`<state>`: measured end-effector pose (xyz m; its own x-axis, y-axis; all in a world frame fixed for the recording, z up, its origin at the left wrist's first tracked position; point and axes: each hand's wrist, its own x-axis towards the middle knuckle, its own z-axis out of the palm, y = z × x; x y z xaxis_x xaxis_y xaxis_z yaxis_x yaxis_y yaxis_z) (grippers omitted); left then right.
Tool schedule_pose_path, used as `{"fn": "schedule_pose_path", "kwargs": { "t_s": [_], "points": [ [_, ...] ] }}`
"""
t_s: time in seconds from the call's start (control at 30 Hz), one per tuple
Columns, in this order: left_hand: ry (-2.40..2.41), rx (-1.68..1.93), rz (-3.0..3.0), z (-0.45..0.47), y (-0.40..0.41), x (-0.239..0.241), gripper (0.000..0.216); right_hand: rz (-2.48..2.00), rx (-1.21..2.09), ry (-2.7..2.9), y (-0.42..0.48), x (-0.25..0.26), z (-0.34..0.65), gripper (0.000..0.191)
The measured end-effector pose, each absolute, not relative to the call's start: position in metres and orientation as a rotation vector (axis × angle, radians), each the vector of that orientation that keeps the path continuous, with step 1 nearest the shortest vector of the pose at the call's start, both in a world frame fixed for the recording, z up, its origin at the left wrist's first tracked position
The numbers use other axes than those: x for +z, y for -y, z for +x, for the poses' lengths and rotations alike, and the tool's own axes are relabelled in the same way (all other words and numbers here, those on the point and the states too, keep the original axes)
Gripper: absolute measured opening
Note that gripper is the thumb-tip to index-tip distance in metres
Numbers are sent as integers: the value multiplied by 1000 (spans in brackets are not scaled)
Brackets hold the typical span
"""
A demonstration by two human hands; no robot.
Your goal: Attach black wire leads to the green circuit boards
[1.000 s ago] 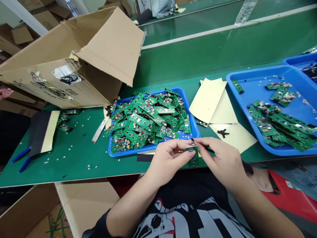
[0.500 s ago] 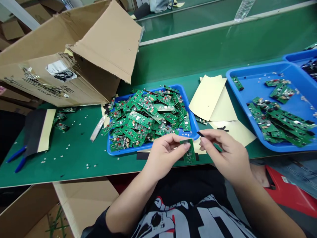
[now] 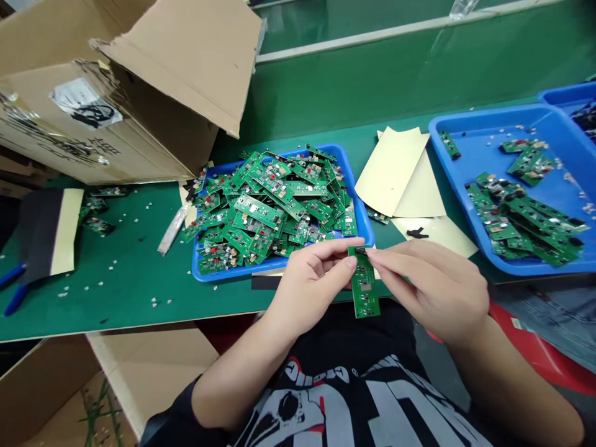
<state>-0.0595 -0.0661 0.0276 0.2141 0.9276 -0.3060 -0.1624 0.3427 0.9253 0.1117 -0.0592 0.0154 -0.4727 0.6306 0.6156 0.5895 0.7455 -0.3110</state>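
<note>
My left hand [image 3: 311, 279] pinches a narrow green circuit board [image 3: 364, 287] between thumb and fingers, at the table's front edge. The board hangs lengthwise toward me, with a small dark part at its top end. My right hand [image 3: 433, 285] is closed too, its thumb and forefinger pressed on the board's top end from the right. Just behind both hands stands a blue tray [image 3: 363, 231] heaped with several green circuit boards [image 3: 272, 208].
A second blue tray [image 3: 454, 186] with more boards is at the right. Yellow backing sheets [image 3: 395, 177] with a black scrap lie between the trays. A tipped open cardboard box [image 3: 135, 93] is at back left. Blue-handled pliers [image 3: 12, 285] and a black-and-yellow sheet [image 3: 46, 230] lie at far left.
My right hand has come back onto the board's top end after holding a small black piece apart from it. The board now hangs longer below my fingers. The view has tilted down.
</note>
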Motion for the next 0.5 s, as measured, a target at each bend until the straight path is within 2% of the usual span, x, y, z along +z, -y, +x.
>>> {"fn": "schedule_pose_path", "kwargs": {
  "t_s": [0.5],
  "points": [
    [-1149,1048,944,-53,67,27,17,-874,-105,2294,63,11,115,24]
  ]
}}
